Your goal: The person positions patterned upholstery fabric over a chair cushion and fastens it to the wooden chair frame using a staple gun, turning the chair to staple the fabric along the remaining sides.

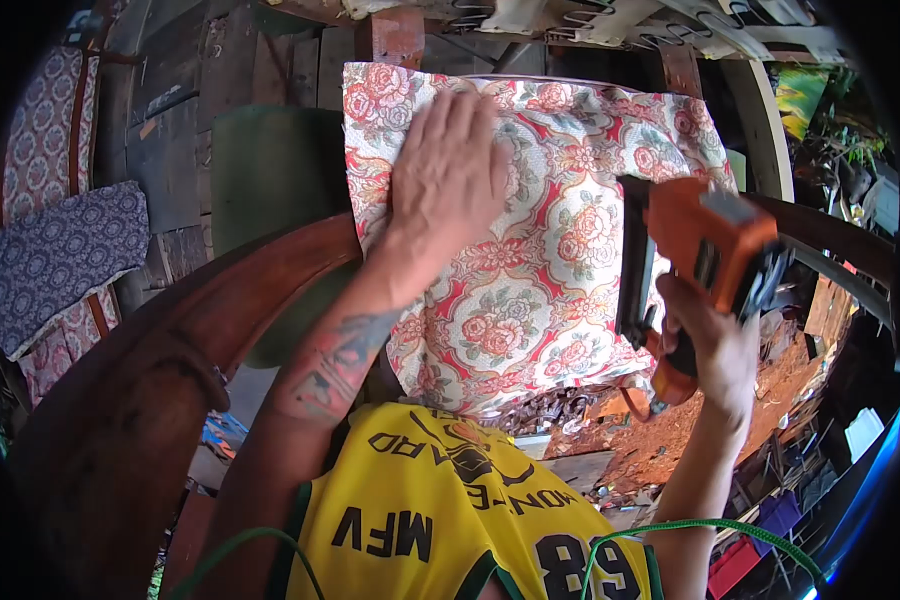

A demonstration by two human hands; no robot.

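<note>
My left hand (452, 180) lies flat with its fingers stretched out, pressing on the upper left part of a floral fabric (580, 230). The cloth is cream with red scrolls and rose bunches, and it drapes over a seat or panel that it mostly hides. Wrapped round the handle of an orange and black staple gun (715, 240) is my right hand (718, 345). The tool is held over the fabric's right side, its dark nose end towards the cloth; whether it touches cannot be made out.
A curved brown wooden armrest (200, 330) runs along the left. Dark blue patterned cloth (65, 255) lies over more upholstered furniture at far left. Springs (690, 22) show on a frame at the top. A green cord (710, 524) crosses near my body.
</note>
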